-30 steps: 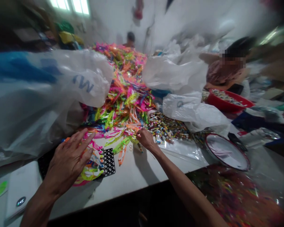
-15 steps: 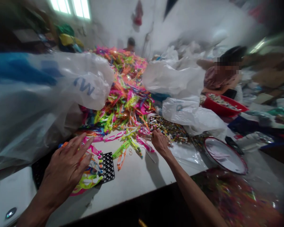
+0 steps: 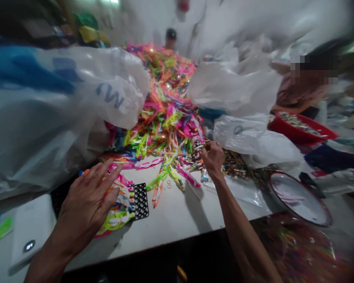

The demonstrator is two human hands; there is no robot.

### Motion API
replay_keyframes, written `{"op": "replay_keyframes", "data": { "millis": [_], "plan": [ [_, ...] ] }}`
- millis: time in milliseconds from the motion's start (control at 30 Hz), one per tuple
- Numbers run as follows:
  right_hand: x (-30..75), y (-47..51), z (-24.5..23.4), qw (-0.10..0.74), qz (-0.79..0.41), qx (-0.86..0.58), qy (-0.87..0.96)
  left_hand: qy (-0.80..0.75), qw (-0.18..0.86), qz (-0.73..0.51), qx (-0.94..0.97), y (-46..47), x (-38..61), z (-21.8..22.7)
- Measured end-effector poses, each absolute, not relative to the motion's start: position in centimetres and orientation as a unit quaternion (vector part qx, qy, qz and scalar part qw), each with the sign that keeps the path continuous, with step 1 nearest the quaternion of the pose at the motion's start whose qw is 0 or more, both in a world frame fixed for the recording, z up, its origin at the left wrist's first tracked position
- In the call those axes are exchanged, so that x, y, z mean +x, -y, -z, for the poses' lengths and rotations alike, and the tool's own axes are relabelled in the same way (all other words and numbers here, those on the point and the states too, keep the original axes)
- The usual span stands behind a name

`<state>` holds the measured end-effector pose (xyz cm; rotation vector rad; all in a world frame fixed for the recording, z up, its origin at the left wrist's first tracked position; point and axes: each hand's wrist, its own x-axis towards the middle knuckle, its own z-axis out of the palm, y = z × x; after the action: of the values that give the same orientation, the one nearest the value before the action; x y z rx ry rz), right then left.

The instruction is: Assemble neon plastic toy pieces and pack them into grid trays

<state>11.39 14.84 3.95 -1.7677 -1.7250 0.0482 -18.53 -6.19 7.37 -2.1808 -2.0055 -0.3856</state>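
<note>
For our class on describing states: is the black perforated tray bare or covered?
Partly covered: colourful items overlap the black perforated tray on the picture's left; its right part shows uncovered.

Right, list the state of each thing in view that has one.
Left hand: fingers spread, over colourful strips.
Right hand: fingers bent, grip unclear.
Black tray: partly covered by strips.
Colourful heap: loosely piled.
Left plastic bag: crumpled.
Red basin: holding small pale pieces.
White basin: holding pinkish pieces.
White device: display lit.
</note>
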Motion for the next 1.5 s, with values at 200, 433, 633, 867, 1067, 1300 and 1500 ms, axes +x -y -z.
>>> {"op": "replay_keyframes", "data": {
  "millis": [200,433,633,867,1067,1300,1500],
  "plan": [
    [2.3,-8.9,-0.3,0.334,-0.553,-0.383,0.660,0.672,0.076,0.111,-0.728,6.1,-18.2,-7.6],
    [-2.8,-7.4,2.7,0.214,-0.505,-0.364,0.753,0.669,0.086,0.106,-0.731,6.1,-18.0,-7.7],
    [-4.4,-6.2,1.7,0.062,-0.215,-0.356,0.907,0.664,0.091,0.124,-0.732,6.1,-17.8,-7.7],
    [-1.3,-8.7,0.7,0.068,-0.222,-0.347,0.909,0.638,0.119,0.130,-0.750,5.8,-18.4,-7.1],
    [6.6,-17.7,-1.6,0.047,-0.027,-0.559,0.827,0.663,0.084,0.122,-0.734,5.8,-18.4,-7.1],
    [6.5,-20.3,-1.7,0.040,-0.001,-0.499,0.866,0.670,0.077,0.119,-0.729,5.8,-18.7,-7.0],
    [6.1,-13.4,-1.3,0.137,-0.121,-0.475,0.861,0.677,0.088,0.124,-0.720,5.9,-18.1,-7.4]
  ]
}}
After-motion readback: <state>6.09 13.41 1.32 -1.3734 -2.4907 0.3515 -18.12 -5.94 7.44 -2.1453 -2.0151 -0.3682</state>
